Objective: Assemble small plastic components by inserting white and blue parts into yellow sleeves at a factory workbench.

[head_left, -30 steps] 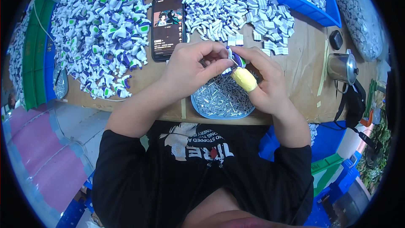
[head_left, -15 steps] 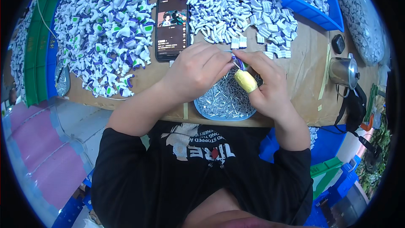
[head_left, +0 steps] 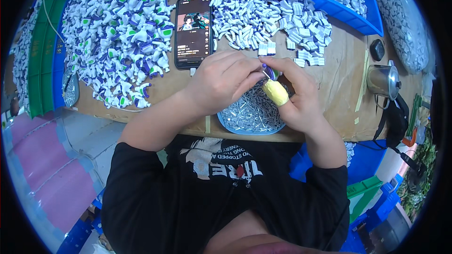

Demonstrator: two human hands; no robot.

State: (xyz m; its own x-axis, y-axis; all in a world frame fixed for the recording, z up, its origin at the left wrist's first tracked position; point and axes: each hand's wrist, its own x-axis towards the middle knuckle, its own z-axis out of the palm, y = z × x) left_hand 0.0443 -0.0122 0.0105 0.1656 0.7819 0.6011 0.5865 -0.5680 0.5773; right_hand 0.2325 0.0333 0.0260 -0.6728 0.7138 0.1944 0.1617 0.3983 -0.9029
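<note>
Rolled further over since the earlier frame, the left hand (head_left: 222, 78) hides its fingertips' hold; the right hand (head_left: 302, 96) pinches a purple-white toy part (head_left: 271, 71), upper centre. Slackened pressure could drop it among the pins (head_left: 252, 113).

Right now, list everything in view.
table: one, brown, centre
bowl: one, blue, table front
pins: many, silver, in bowl
held part: one, purple-white, above bowl
torsos: many, white-purple-green, table left
phone: one, black, beside torsos
curved parts: many, white-purple, right of phone
blocks: many, white, beside curved parts
bins: several, blue, far edge, lower right
crates: two, green, both sides
pot: one, silver, table right
case: one, black, beyond pot
bag: one, clear, upper right
shirt: one, black, picture bottom
wrap: one, yellow, above bowl
left hand: one, bare, at part
right hand: one, thumb wrapped, at part
</note>
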